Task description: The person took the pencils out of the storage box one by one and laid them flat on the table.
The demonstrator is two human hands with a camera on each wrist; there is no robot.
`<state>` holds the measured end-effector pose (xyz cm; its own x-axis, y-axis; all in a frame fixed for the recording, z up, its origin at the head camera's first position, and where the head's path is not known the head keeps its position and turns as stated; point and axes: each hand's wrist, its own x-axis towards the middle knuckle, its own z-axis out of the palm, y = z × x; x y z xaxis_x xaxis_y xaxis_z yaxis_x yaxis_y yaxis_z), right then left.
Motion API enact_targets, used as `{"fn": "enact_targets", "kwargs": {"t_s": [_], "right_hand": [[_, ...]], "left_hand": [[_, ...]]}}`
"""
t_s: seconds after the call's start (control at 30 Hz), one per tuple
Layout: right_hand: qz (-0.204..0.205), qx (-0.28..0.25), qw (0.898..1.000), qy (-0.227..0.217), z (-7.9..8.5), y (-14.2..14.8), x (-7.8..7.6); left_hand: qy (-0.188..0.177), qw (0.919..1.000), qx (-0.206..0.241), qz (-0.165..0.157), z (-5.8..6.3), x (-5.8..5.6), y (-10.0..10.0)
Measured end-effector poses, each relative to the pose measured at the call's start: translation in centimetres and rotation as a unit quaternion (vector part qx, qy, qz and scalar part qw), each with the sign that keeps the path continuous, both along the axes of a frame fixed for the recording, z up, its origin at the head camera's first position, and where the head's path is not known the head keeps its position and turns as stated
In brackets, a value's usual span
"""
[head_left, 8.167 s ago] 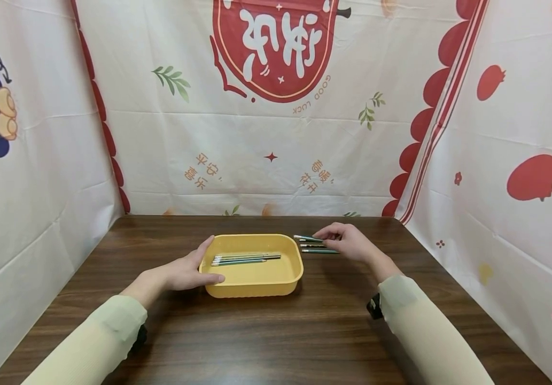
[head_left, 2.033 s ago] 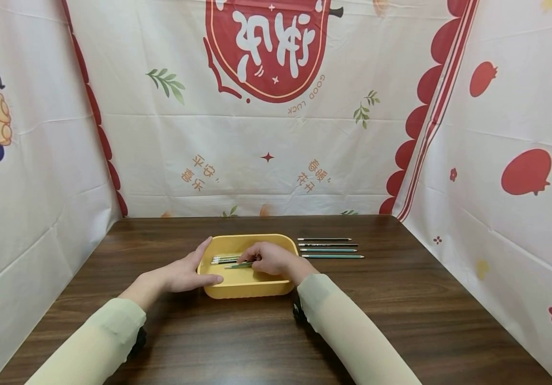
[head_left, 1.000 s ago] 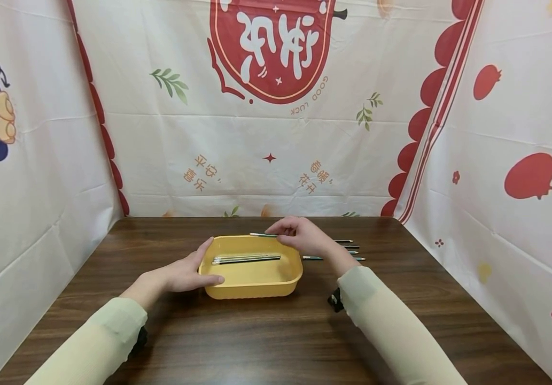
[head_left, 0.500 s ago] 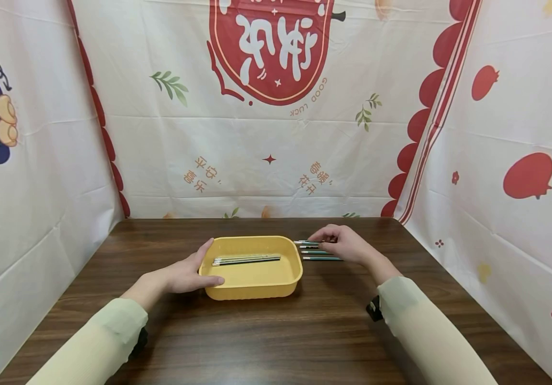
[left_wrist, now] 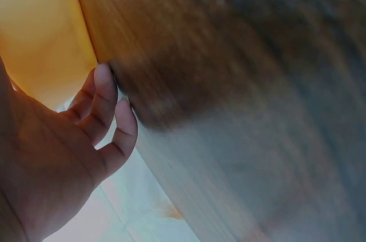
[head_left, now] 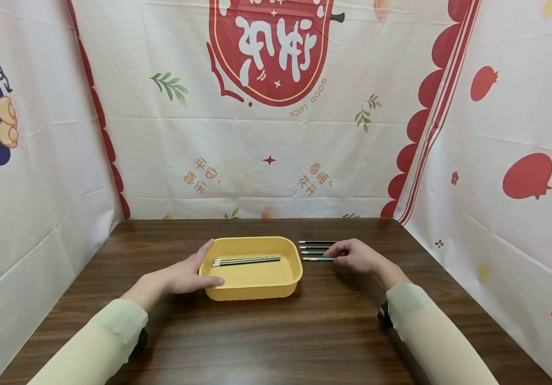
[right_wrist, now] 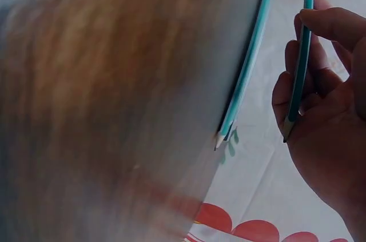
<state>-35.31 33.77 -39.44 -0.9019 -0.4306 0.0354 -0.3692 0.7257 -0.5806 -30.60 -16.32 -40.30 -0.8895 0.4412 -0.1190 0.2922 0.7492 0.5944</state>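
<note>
My left hand (head_left: 179,274) holds the left end of a yellow plastic tray (head_left: 251,292), its thumb over the front rim and its other fingers along the outer wall. Several pencils (head_left: 247,261), at least one of them black, lie side by side inside. To the right of the tray, my right hand (head_left: 356,256) pinches a green pencil (right_wrist: 298,73) between thumb and fingers, its sharpened tip by the palm. It is low over the front of a row of pencils (head_left: 316,241) on the table. Another green pencil (right_wrist: 246,70) of that row shows in the right wrist view; the hand partly hides the row.
Everything rests on a dark wood-grain table (head_left: 266,342). A white printed cloth (head_left: 237,139) hangs along its back and both sides. The tray's right end is close to the eraser ends of the row.
My right hand took a green pencil from the tray, carried it right over the back rim to the row, then came down towards the row's front. My left hand kept its place.
</note>
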Motion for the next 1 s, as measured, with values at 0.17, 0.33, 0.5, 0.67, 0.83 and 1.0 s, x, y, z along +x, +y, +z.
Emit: {"fn": "enact_targets", "kwargs": {"t_s": [0.17, 0.33, 0.5, 0.67, 0.83, 1.0], "right_hand": [[0.016, 0.026, 0.999, -0.013, -0.7, 0.1, -0.3], [0.016, 0.032, 0.999, -0.025, -1.0, 0.1, -0.4], [0.01, 0.045, 0.999, -0.022, -1.3, -0.3, -0.8], [0.006, 0.058, 0.998, -0.013, -1.4, -0.7, -1.0], [0.002, 0.066, 0.998, -0.01, -1.4, -1.0, -1.1], [0.002, 0.067, 0.998, -0.011, -1.5, -1.2, -1.1]], "left_hand": [[0.0, 1.0, 0.002, -0.001, 0.0, -0.1, 0.1], [-0.003, 1.0, 0.005, -0.003, -0.1, -0.2, 0.1], [-0.007, 1.0, 0.005, 0.0, -0.2, -0.2, 0.0], [-0.006, 1.0, 0.005, -0.003, -0.2, -0.2, 0.0], [-0.005, 1.0, 0.006, -0.003, -0.1, -0.1, 0.0], [-0.007, 0.9999, 0.008, -0.003, -0.1, 0.0, 0.0]]}}
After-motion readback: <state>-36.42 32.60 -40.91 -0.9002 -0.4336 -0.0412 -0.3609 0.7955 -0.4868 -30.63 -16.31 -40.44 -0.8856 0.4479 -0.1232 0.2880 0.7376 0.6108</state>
